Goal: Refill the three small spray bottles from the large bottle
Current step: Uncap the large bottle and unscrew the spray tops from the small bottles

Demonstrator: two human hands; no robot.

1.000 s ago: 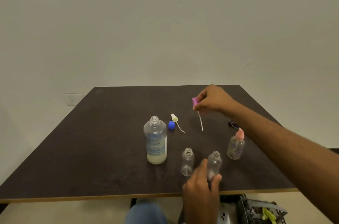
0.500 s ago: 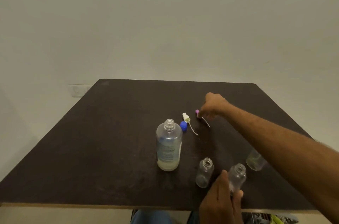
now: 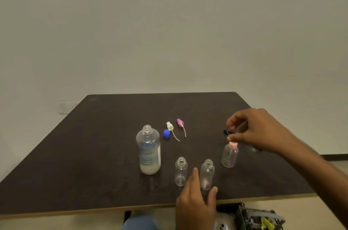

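Dark laminate tabletop [image 3: 94, 154] carries everything I have to work with, and from largest to smallest: the large bottle [image 3: 148, 151] stands upright at about nine o'clock from the small ones, uncapped, with only a shallow pale layer of liquid in its base and its blue cap [image 3: 166, 133] lying just beside it at one o'clock. Three small spray bottles sit near the front edge. The left small bottle [image 3: 181, 171] and the middle small bottle [image 3: 207, 174] stand open-necked and look empty, though a faint film at the bottom of the middle one I cannot rule out. The right small bottle [image 3: 229, 156], at two o'clock from the middle one, still wears its pink sprayer top [image 3: 233, 145] and seems empty too. My right hand [image 3: 258, 131] hovers right above that top, fingers curled toward it; whether it has already pinched the top I cannot tell. My left hand [image 3: 195, 205] has thumb and fingers curled round the base of the middle bottle. I judge the step in hand to be unscrewing that last sprayer; I would steady its bottle first, since it is light and would tip, then lift the dip tube straight out. The cream sprayer [image 3: 170, 126] and purple sprayer [image 3: 180, 122] lie at twelve o'clock, tubes trailing toward me.
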